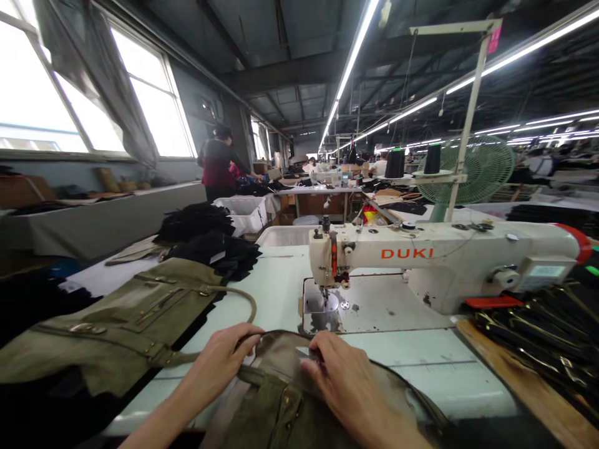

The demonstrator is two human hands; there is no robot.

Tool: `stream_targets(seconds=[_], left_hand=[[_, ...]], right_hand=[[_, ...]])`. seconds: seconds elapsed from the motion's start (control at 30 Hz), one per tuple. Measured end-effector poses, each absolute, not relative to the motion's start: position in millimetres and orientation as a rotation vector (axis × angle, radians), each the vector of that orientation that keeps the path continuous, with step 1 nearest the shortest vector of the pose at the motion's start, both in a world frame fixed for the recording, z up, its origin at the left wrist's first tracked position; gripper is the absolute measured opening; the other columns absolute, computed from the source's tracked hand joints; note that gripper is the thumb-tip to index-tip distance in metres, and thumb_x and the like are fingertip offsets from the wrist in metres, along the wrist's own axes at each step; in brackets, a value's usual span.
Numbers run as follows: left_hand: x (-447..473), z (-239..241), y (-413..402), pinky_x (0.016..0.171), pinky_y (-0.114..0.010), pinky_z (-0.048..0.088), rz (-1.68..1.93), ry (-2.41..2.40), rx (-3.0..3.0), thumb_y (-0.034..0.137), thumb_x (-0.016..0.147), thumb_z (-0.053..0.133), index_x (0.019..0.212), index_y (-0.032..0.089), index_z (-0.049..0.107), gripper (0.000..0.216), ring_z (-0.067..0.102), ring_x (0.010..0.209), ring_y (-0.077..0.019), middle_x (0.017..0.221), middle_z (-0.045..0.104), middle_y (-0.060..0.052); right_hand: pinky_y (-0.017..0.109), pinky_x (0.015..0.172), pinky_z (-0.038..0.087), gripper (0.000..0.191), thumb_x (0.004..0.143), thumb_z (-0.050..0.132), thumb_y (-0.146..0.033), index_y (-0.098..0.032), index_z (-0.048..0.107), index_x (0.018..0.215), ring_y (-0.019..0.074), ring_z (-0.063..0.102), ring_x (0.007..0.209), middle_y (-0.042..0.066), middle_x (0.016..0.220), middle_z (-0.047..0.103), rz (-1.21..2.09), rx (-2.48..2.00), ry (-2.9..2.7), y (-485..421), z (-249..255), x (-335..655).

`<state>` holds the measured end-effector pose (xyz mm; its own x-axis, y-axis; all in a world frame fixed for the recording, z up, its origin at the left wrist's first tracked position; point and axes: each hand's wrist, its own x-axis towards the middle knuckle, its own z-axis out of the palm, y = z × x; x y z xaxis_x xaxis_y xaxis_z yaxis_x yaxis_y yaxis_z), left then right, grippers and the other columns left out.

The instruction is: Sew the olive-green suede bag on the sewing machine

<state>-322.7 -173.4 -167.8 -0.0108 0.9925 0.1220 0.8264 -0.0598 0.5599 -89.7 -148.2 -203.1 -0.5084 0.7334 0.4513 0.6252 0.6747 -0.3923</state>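
Observation:
An olive-green fabric bag (262, 405) with a zip and a pale lining lies at the front edge of the sewing table. The thumb and fingers of my left hand (231, 349) pinch its dark-bound upper rim. My right hand (344, 377) is closed on the same rim farther right, its fingertips partly hidden. Beside those fingertips shows a small pale piece (304, 353) whose kind I cannot make out. Just beyond my hands stands a white sewing machine (374, 252), its needle area above the metal plate (374, 305). The bag lies apart from the needle.
On the left, another olive bag piece (163, 299) with handles lies over black fabric, near stacked black pieces (201, 231). Black straps with metal fittings (538, 343) lie at right. Behind are white bins (248, 209), thread cones (395, 163), a green fan (482, 168) and a person (219, 165).

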Motion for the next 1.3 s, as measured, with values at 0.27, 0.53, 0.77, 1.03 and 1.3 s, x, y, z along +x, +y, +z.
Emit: stream_targets(seconds=[0.27,0.53,0.77,1.03,1.3], left_hand=[[-326,-143,-185,0.057,-0.023,0.029,0.681,1.633,1.793,0.049,0.089,0.044,0.072,0.017,0.057,0.038,0.040,0.061,-0.0140,0.062,0.043,0.004],[-326,-146,-196,0.060,-0.022,0.027,0.892,1.238,1.309,0.050,0.083,0.062,0.085,0.012,0.062,0.038,0.035,0.063,-0.0114,0.067,0.047,0.002],[-323,-150,-199,0.061,-0.022,0.030,0.926,1.162,1.258,0.048,0.082,0.065,0.086,0.013,0.066,0.036,0.038,0.063,-0.0115,0.066,0.047,0.002],[-317,-146,-205,0.067,-0.022,0.036,0.962,1.275,1.230,0.059,0.074,0.068,0.083,0.017,0.068,0.042,0.044,0.070,-0.0137,0.072,0.051,0.000],[-312,-141,-209,0.067,-0.022,0.038,0.991,1.258,1.222,0.059,0.072,0.069,0.083,0.018,0.069,0.043,0.045,0.072,-0.0143,0.073,0.053,0.000]], right_hand=[[0.030,0.060,0.040,0.012,0.090,0.058,-0.028,-0.020,0.049,0.086,0.0196,0.056,0.071,0.001,0.080,0.059,-0.052,-0.687,-2.260,-136,-197,-123],[0.029,0.060,0.037,0.024,0.098,0.039,-0.039,-0.020,0.050,0.090,0.0175,0.053,0.069,0.001,0.078,0.057,0.019,-0.590,-2.168,-136,-198,-123],[0.027,0.060,0.036,0.023,0.099,0.040,-0.037,-0.020,0.050,0.086,0.0159,0.052,0.067,0.001,0.074,0.058,0.023,-0.503,-2.160,-139,-188,-126],[0.024,0.058,0.036,0.022,0.098,0.042,-0.036,-0.021,0.051,0.085,0.0137,0.054,0.066,0.000,0.073,0.057,0.240,-0.564,-2.034,-147,-182,-122],[0.026,0.060,0.039,0.017,0.096,0.045,-0.037,-0.021,0.050,0.092,0.0156,0.056,0.069,0.001,0.079,0.059,0.232,-0.607,-2.135,-151,-179,-113]])
